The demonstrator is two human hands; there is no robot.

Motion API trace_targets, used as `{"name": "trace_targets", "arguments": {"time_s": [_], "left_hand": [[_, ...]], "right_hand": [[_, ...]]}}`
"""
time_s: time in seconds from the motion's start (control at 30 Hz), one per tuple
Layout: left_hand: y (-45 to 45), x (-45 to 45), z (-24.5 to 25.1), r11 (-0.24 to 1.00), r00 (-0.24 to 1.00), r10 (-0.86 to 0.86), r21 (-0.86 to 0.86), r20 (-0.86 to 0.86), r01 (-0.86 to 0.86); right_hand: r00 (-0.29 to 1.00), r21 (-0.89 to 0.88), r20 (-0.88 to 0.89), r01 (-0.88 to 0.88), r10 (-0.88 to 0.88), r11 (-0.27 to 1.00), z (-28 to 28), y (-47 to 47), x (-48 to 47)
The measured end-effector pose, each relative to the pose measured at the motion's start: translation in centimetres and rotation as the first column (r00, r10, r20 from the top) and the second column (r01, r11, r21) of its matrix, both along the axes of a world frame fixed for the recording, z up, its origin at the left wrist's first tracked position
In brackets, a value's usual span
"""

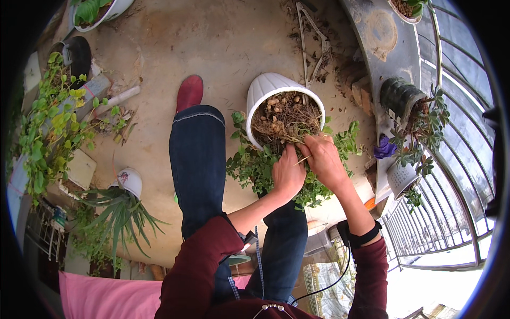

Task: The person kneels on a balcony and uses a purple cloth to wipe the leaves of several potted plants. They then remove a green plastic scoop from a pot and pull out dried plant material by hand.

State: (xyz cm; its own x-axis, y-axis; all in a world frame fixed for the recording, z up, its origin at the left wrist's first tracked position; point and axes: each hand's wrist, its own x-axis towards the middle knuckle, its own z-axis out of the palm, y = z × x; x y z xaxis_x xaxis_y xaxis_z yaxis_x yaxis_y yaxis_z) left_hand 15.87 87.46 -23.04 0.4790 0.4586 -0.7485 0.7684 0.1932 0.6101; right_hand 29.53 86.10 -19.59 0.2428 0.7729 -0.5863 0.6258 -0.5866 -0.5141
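Note:
A white ribbed plastic plant pot (271, 81) leans over on the floor, its mouth towards me. Brown peanut shells and dry stems (285, 115) fill its top. Leafy green stems (255, 171) hang from its near rim. At that rim, my left hand (289, 173) is closed among the stems, its fingertips partly hidden. My right hand (322, 157), with a ring on one finger, pinches thin pale stems just to the right of it. The two hands nearly touch.
A white hanger-like frame (305, 44) lies beyond the pot. On the right, a grey ledge (378, 91) bears potted succulents (412, 147) beside metal railings (458, 159). To the left are a trailing plant (44, 147), an aloe-like plant (123, 215) and a pink cloth (111, 295).

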Motion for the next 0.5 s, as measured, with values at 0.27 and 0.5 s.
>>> {"name": "trace_targets", "arguments": {"time_s": [0.27,0.5], "left_hand": [[-0.4,0.3,0.0,0.994,0.997,-0.046,-0.104,-0.066,0.039],[-0.7,-0.1,-0.2,0.986,0.997,-0.053,-0.159,-0.054,0.044]], "right_hand": [[0.974,-0.048,-0.157,0.159,-0.165,0.986,-1.4,1.7,0.2],[0.665,-0.136,-0.494,0.578,-0.560,0.805,-3.3,3.4,-1.3]]}}
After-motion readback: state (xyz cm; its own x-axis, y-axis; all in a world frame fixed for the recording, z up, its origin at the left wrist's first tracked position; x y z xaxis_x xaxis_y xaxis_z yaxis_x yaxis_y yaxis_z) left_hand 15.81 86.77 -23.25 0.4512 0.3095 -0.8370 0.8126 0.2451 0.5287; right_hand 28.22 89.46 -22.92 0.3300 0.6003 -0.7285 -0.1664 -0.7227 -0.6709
